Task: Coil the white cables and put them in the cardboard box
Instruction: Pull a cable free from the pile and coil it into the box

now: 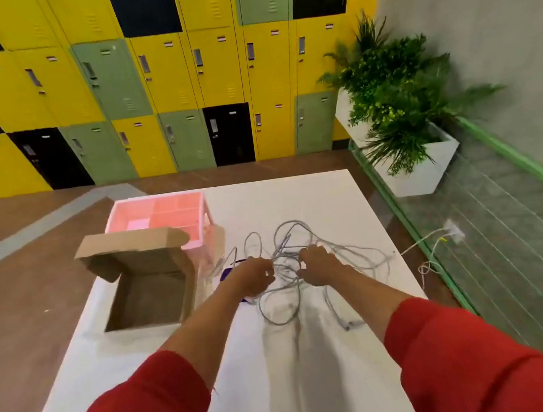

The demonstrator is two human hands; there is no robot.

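A loose tangle of white cables (293, 237) lies on the white table (283, 359), spreading from the middle toward the right edge. My left hand (255, 277) sits on the left side of the tangle, fingers curled into the strands. My right hand (319, 265) is on the right side of the pile, its fingers also curled round cable. An open cardboard box (148, 301) stands at the table's left edge, lid tilted up at the back, with nothing visible inside. One cable end with a connector (346, 325) trails toward me.
A pink compartment tray (161, 217) stands behind the box. A dark blue object (228, 272) peeks out under my left hand. More cables (426, 268) hang off the right edge beside a green rail. A white planter with plants (421, 172) stands far right; lockers line the back wall.
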